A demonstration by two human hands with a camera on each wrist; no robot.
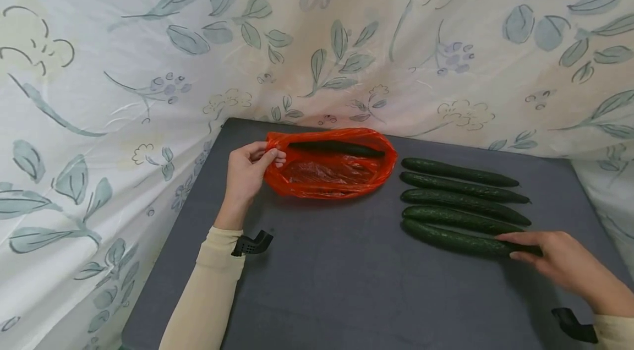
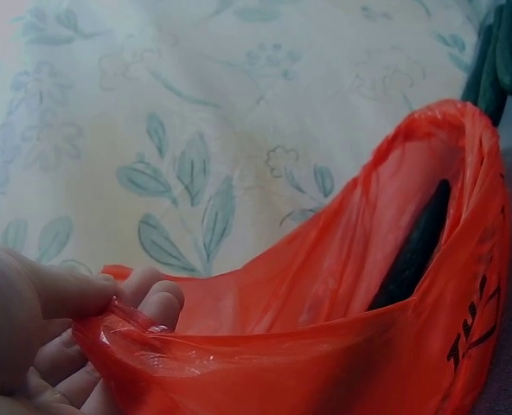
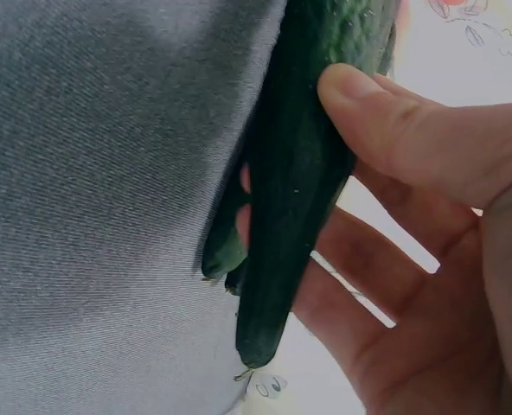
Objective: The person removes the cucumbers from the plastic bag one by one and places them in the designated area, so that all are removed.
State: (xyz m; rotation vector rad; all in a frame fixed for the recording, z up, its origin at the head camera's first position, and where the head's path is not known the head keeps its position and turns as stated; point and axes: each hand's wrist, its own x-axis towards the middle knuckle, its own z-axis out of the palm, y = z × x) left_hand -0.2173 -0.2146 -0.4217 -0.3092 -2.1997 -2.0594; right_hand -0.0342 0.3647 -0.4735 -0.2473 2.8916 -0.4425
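A red plastic bag point(image 1: 324, 193) lies with its mouth spread wide at the back of the table, and one cucumber point(image 1: 337, 147) is inside it along the far wall. My left hand point(image 1: 250, 168) pinches the bag's left rim between thumb and fingers; the left wrist view shows the same grip on the red film. At the right, my right hand point(image 1: 564, 259) grips the stem end of the nearest cucumber point(image 1: 455, 237), thumb on one side and fingers on the other. In the right wrist view this cucumber point(image 3: 291, 199) slants down past the fingers.
Several more cucumbers point(image 1: 460, 190) lie side by side behind the gripped one, right of the bag. The dark grey table point(image 1: 346, 284) meets a floral sheet point(image 1: 317, 64) at its back and left edges. A black wrist mount point(image 1: 252, 242) sticks out from the left sleeve.
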